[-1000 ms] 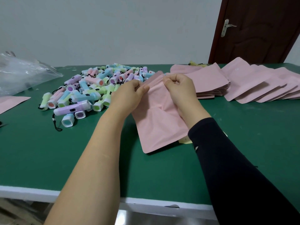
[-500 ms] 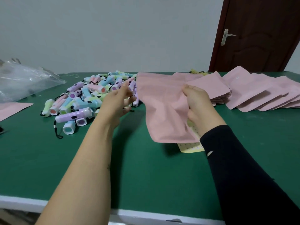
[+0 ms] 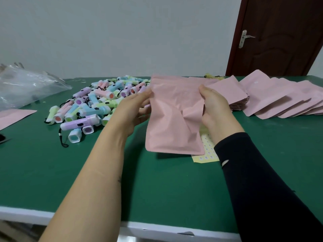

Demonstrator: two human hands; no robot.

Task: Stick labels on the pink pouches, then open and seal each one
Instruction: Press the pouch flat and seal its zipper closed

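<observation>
Up off the counter [image 3: 157, 189] with one pink pouch [image 3: 174, 117], held upright, mouth at the top. Pinching its left edge with the left hand [image 3: 132, 110], clamping its right edge with the right hand [image 3: 215, 109], thumb across the front. Looks like the opening step; no label visible on this face, cannot tell about the far side. Next up, probably: parting the two walls at the mouth, then pressing the top strip shut along its whole width. Just beneath, by the right wrist: the label sheet [image 3: 208, 151]. Far right, more pouches [image 3: 279, 102] fanned out; left, a heap of pastel torches [image 3: 97, 102].
</observation>
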